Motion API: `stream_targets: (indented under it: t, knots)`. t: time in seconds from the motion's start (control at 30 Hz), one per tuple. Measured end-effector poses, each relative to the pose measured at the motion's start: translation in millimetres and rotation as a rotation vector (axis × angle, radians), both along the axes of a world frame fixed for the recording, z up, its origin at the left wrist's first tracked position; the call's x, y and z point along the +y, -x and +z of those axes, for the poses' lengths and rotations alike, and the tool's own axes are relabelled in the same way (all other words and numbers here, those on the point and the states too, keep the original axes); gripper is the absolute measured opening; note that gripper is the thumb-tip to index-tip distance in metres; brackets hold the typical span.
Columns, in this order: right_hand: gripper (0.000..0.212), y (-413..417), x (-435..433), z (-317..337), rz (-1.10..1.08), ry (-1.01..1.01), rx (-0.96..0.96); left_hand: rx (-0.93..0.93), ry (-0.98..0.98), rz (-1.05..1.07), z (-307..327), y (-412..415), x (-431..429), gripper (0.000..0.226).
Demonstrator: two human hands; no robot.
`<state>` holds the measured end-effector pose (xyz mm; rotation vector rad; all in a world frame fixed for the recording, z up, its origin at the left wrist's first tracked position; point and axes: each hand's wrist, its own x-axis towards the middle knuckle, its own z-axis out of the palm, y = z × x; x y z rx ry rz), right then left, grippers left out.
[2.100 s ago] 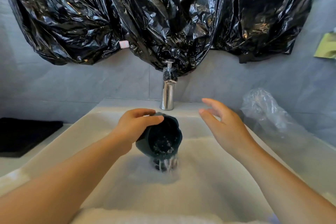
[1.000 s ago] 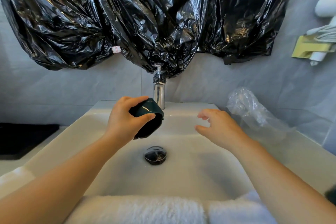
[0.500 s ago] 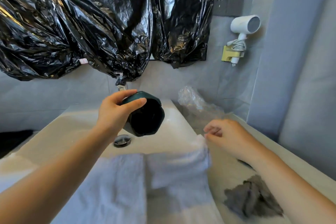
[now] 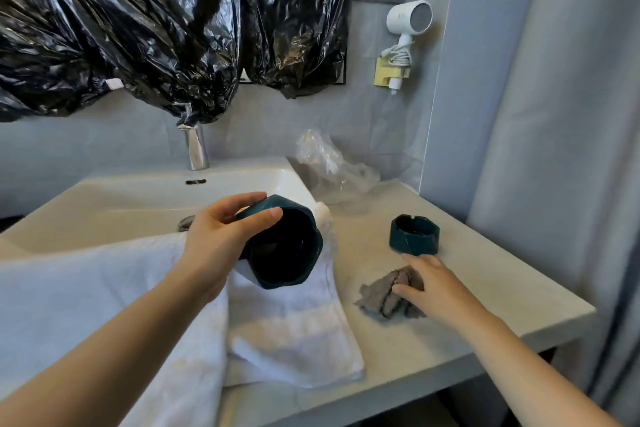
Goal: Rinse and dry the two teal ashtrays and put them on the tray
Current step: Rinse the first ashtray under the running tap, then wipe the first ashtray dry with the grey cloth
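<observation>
**One teal ashtray held over the towel, the other left on the bench**

Head view: a teal ashtray [image 4: 282, 246] is gripped in the left hand [image 4: 221, 236], tilted on its side so that its dark hollow faces the camera. The fingers [image 4: 239, 199] are curled over its upper rim and the thumb is pressed to its near edge, so the hand is clamped on it. It is held above the white towel [image 4: 287, 329] that is draped over the front edge of the white sink [image 4: 138, 191] and onto the pale bench [image 4: 485, 281]. The second teal ashtray [image 4: 414, 235] is seen standing upright on the bench to the right, apart from both hands. The right hand [image 4: 429, 288] is laid on a crumpled grey cloth [image 4: 388, 298] just in front of that ashtray, its fingers stretched and slightly spread, closed on nothing. A chrome tap [image 4: 196, 149] is mounted behind the sink, beneath black plastic bags [image 4: 156, 21] hung across the wall. Clear crumpled plastic [image 4: 332, 163] is seen at the back of the bench, and a white hairdryer [image 4: 408, 19] is fixed to the wall above.
</observation>
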<state>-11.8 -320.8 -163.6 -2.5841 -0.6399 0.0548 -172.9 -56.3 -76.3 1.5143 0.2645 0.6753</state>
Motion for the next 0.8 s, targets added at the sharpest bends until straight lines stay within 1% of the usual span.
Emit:
stream_targets:
  t: [0.07, 0.1, 0.23, 0.3, 0.33, 0.43, 0.57, 0.67, 0.73, 0.8]
  knots:
    - [0.074, -7, 1, -10, -0.014, -0.002, 0.057, 0.022, -0.004, -0.001, -5, -2, -2, 0.049]
    - [0.072, -10, 2, -13, -0.027, -0.004, 0.064, 0.028, -0.005, -0.002, -7, -2, -2, 0.050]
    - [0.045, -20, 5, -15, -0.076, -0.160, 0.008, 0.052, -0.015, 0.006, -10, -8, 1, 0.051]
    - [0.029, -20, 8, -10, -0.063, -0.251, -0.010, 0.056, -0.022, 0.006, -7, -11, 3, 0.051]
    - [0.025, -20, 11, -4, -0.050, -0.300, -0.024, 0.053, -0.022, 0.007, -5, -13, 4, 0.051]
    - [0.022, -16, 24, 24, -0.023, -0.434, -0.091, 0.042, -0.037, 0.006, 6, -21, 10, 0.049]
    - [0.020, -9, 49, 77, 0.004, -0.640, -0.176, 0.005, -0.063, 0.026, 29, -33, 25, 0.047]
    - [0.019, -3, 74, 120, 0.051, -0.720, -0.193, -0.021, -0.093, 0.066, 45, -40, 44, 0.045]
    - [0.019, 1, 92, 143, 0.091, -0.709, -0.204, -0.054, -0.162, 0.109, 54, -44, 61, 0.050]
    - [0.019, 3, 112, 159, 0.128, -0.678, -0.222, -0.058, -0.346, 0.198, 59, -46, 81, 0.050]
